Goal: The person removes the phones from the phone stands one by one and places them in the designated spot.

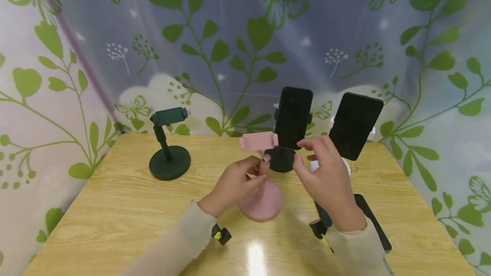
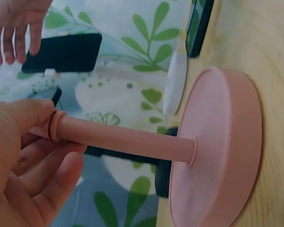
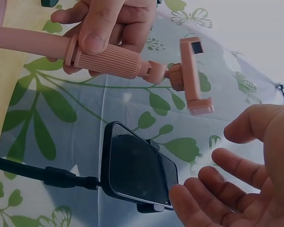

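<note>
Head view: pink stand [image 1: 261,190] gripped in left hand [image 1: 233,183]

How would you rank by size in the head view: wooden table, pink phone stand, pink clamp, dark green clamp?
1. Wooden table
2. Pink phone stand
3. Pink clamp and dark green clamp: too alike to rank

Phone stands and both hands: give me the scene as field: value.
left hand: grips pink phone stand by its post
right hand: raised, holds nothing
pink phone stand: no phone
dark green phone stand: no phone
black phone stand: holds black phone
white phone stand: holds second black phone
surface: wooden table
</note>
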{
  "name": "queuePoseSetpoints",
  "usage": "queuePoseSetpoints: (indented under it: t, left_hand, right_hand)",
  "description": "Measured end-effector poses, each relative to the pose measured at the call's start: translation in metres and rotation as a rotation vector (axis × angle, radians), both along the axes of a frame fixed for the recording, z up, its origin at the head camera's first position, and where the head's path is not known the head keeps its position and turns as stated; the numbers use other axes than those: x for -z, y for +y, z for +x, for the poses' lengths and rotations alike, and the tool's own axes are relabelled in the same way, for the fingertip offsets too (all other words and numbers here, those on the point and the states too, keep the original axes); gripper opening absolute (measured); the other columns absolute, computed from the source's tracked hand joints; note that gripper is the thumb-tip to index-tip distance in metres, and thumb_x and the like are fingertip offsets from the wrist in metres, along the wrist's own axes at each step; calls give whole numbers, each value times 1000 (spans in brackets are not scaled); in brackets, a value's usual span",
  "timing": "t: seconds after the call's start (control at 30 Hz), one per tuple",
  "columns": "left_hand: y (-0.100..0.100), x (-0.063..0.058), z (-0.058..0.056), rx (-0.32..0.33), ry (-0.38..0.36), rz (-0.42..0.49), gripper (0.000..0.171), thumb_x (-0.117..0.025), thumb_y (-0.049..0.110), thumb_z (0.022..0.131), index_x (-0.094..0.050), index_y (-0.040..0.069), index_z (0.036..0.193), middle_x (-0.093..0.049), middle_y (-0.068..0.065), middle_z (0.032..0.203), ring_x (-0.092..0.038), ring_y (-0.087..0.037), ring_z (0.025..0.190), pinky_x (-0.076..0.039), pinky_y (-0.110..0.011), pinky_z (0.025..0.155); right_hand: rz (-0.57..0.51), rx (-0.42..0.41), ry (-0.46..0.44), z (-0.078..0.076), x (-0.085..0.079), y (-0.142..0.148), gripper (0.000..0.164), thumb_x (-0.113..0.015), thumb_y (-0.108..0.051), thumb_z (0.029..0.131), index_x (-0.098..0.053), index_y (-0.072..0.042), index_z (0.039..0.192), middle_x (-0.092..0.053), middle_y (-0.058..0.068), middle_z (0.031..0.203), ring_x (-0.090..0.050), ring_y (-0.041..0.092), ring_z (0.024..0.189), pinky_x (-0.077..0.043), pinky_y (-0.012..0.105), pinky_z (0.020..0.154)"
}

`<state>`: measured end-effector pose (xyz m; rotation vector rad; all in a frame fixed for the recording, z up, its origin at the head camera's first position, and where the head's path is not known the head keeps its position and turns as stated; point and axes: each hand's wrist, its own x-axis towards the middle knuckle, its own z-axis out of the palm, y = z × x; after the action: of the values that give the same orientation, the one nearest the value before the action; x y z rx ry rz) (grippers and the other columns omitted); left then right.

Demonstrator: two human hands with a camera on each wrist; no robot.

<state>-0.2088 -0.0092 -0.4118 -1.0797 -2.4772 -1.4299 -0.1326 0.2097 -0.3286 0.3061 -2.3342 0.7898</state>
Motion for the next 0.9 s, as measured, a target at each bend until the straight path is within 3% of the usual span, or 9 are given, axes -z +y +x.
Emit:
queuePoseSetpoints:
  t: [0.17, 0.5, 0.73, 0.9]
  left_hand:
    - [-7, 3, -15, -61, 0, -21, 23, -74, 21, 98, -68, 14, 119, -74, 1, 109, -73, -14, 97, -58, -26, 75]
    - [-26, 3, -45, -184, -88, 0, 29, -71, 25, 101, -66, 12, 127, -73, -1, 115, -70, -17, 106, -59, -37, 88]
    - [-36, 5, -63, -254, -105, 4, 28, -63, 23, 105, -62, 11, 130, -69, -7, 126, -67, -25, 117, -54, -44, 100]
    - [-40, 5, -73, -313, -92, -33, 33, -59, 26, 107, -60, 9, 136, -68, -9, 129, -66, -27, 119, -53, -47, 102]
  right_hand:
    - [0, 14, -24, 0, 2, 0, 22, -72, -10, 92, -68, -5, 113, -62, 11, 113, -61, 20, 99, -59, 43, 81]
    - [7, 10, -60, 1, 3, 1, 23, -72, -14, 94, -66, -7, 116, -60, 9, 115, -61, 23, 97, -59, 43, 81]
    - [-11, 10, -78, 2, 1, 4, 22, -72, -16, 95, -67, -8, 116, -60, 7, 113, -60, 21, 100, -60, 43, 81]
    - [-40, -1, -112, 3, -3, 6, 22, -70, -18, 96, -67, -8, 117, -59, 5, 113, -59, 20, 99, -59, 44, 81]
